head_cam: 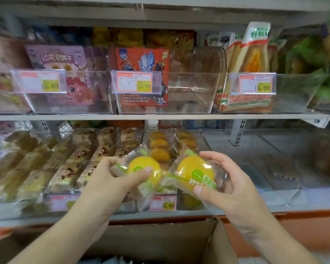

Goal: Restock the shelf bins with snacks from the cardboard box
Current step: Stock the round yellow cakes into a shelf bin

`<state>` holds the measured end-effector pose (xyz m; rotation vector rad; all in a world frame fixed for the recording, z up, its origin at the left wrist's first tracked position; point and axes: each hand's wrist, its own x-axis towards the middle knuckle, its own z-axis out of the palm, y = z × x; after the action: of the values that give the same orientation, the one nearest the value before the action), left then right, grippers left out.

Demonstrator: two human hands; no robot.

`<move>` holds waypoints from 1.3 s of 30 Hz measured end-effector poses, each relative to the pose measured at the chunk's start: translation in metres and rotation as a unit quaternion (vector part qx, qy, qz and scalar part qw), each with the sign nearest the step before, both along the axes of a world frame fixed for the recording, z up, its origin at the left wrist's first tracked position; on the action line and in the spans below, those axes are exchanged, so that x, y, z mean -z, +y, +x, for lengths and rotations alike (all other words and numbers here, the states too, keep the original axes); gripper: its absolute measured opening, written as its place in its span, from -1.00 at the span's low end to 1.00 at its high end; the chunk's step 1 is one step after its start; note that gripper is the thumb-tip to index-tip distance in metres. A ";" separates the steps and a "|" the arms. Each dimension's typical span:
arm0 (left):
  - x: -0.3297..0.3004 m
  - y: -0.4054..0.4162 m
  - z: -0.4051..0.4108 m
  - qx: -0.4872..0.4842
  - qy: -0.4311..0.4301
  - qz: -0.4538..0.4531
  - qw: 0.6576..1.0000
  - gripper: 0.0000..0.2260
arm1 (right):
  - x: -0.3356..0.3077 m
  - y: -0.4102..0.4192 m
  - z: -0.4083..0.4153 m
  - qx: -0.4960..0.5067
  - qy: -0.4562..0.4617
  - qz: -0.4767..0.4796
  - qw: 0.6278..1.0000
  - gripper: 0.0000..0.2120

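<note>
1. Left hand (pixel 114 174) grips one yellow cake packet (pixel 143 168), thumb across the front, fingers curled behind. Right hand (pixel 225 180) grips a second yellow cake packet (pixel 195 173) the same way. Both packets are held just in front of the lower shelf, above the open cardboard box (pixel 160 239).
2. Handling, my read: light, soft cake in thin clear film. Film looks slippery and crinkly; cake would dent if squeezed. I'd hold across the round body with light pressure, or by the sealed end flaps.
3. Target looks like the clear bin (pixel 204 141) right behind the packets, price tag (pixel 162 203) reading 12.80, already partly filled with similar yellow cakes.
4. Edges: bin front wall to clear from above; upper shelf lip (pixel 160 117) caps the headroom. Biscuit packs (pixel 80 159) crowd the left side.
5. Open room: the clear bins to the right look mostly bare, so I'd swing in from that side. The box flap sits close under the right wrist.
</note>
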<state>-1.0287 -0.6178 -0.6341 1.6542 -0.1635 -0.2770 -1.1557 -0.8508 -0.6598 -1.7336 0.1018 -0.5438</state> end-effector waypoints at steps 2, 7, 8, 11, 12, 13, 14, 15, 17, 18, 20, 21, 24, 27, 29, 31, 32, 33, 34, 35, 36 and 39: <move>-0.006 0.003 -0.007 -0.022 0.010 -0.011 1.000 -0.36 | -0.003 0.005 -0.006 -0.011 0.010 0.011 1.000 -0.36; -0.017 0.009 -0.026 0.000 -0.029 -0.007 1.000 -0.20 | -0.006 0.019 -0.011 -0.022 0.007 0.030 0.999 -0.41; -0.020 0.012 -0.027 0.037 -0.035 -0.005 0.999 -0.18 | -0.008 0.018 -0.012 -0.019 0.002 0.044 0.999 -0.42; -0.023 0.023 -0.020 0.145 -0.066 0.051 0.986 -0.15 | -0.011 0.014 -0.014 -0.041 0.009 0.061 0.997 -0.43; -0.022 0.026 -0.016 0.166 -0.078 0.067 0.981 -0.18 | -0.010 0.012 -0.014 -0.050 0.020 0.056 0.997 -0.41; -0.022 0.027 -0.012 0.181 -0.085 0.082 0.976 -0.22 | -0.009 0.010 -0.014 -0.055 0.033 0.043 0.997 -0.37; -0.022 0.028 -0.010 0.192 -0.093 0.094 0.972 -0.26 | -0.008 0.011 -0.013 -0.053 0.046 0.024 0.997 -0.33; -0.021 0.026 -0.007 0.199 -0.102 0.112 0.968 -0.29 | -0.005 0.010 -0.012 -0.046 0.055 0.000 0.997 -0.29; -0.020 0.019 -0.001 0.190 -0.147 0.160 0.957 -0.33 | -0.004 0.006 -0.009 -0.018 0.068 -0.045 0.996 -0.27; -0.020 0.014 0.003 0.164 -0.181 0.187 0.951 -0.32 | -0.006 0.002 -0.006 0.000 0.069 -0.071 0.995 -0.28; -0.018 0.003 0.012 0.122 -0.236 0.220 0.939 -0.29 | -0.013 -0.008 0.004 0.049 0.060 -0.128 0.989 -0.32; -0.018 -0.005 0.019 0.105 -0.253 0.227 0.935 -0.27 | -0.016 -0.018 0.012 0.077 0.049 -0.142 0.986 -0.34; -0.017 -0.034 0.046 0.068 -0.272 0.261 0.924 -0.23 | -0.023 -0.051 0.050 0.129 0.058 -0.143 0.980 -0.37; -0.006 -0.059 0.089 0.054 -0.270 0.277 0.921 -0.25 | -0.021 -0.085 0.099 0.113 0.101 -0.159 0.976 -0.34; 0.002 -0.072 0.123 0.039 -0.264 0.305 0.914 -0.21 | -0.022 -0.098 0.128 0.095 0.141 -0.178 0.969 -0.34; 0.010 -0.088 0.152 0.064 -0.252 0.367 0.893 -0.27 | -0.022 -0.108 0.152 0.091 0.153 -0.215 0.960 -0.33; 0.013 -0.098 0.165 0.047 -0.257 0.377 0.889 -0.39 | -0.024 -0.111 0.160 0.091 0.146 -0.224 0.959 -0.35; 0.014 -0.106 0.169 0.048 -0.285 0.423 0.859 -0.44 | -0.024 -0.114 0.168 0.086 0.142 -0.224 0.960 -0.37; 0.018 -0.111 0.173 0.045 -0.300 0.426 0.853 -0.43 | -0.024 -0.115 0.174 0.078 0.136 -0.225 0.962 -0.39; 0.023 -0.114 0.181 0.049 -0.304 0.446 0.840 -0.30 | -0.022 -0.118 0.180 0.066 0.136 -0.241 0.959 -0.38; 0.029 -0.117 0.193 0.049 -0.321 0.457 0.828 -0.15 | -0.020 -0.121 0.188 0.056 0.139 -0.272 0.951 -0.35; 0.042 -0.122 0.218 0.061 -0.364 0.471 0.801 0.01 | -0.010 -0.130 0.205 0.028 0.163 -0.350 0.922 -0.27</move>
<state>-0.8109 -0.7394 -0.6758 2.6953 -0.8233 0.2693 -0.9509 -0.9806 -0.6495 -2.5236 0.2116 -0.3404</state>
